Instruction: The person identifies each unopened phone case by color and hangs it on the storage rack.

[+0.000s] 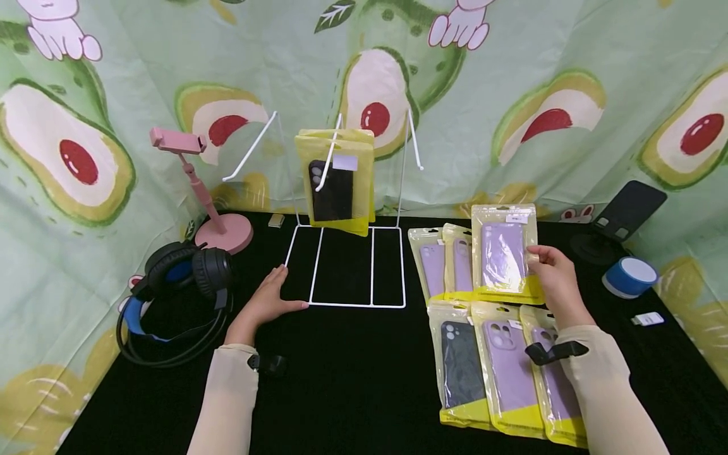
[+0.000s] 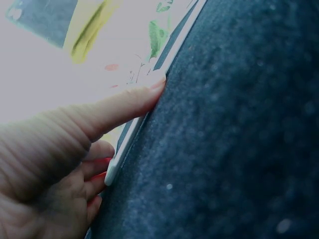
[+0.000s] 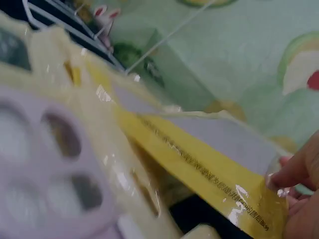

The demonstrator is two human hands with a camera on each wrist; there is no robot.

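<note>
At the front left corner of a white wire rack (image 1: 358, 306), my left hand (image 1: 267, 302) rests with its fingers extended along the side rod. Its thumb (image 2: 144, 97) lies on the front rod in the left wrist view. My right hand (image 1: 554, 278) pinches the right edge of a pouch with a lilac phone case (image 1: 503, 256), above the back row of pouches. In the right wrist view, the yellow lower strip of that pouch (image 3: 199, 169) shows beside the fingers. Pouches with a black phone case (image 1: 332, 199) hang on the rack's middle hook.
Several more pouches lie at the right, among them one with a dark phone case (image 1: 462, 366) and one with a lilac case (image 1: 509, 366). Headphones (image 1: 188, 278) and a pink stand (image 1: 224, 234) are at left. A blue-and-white round device (image 1: 630, 277) and a black stand (image 1: 631, 208) are at right.
</note>
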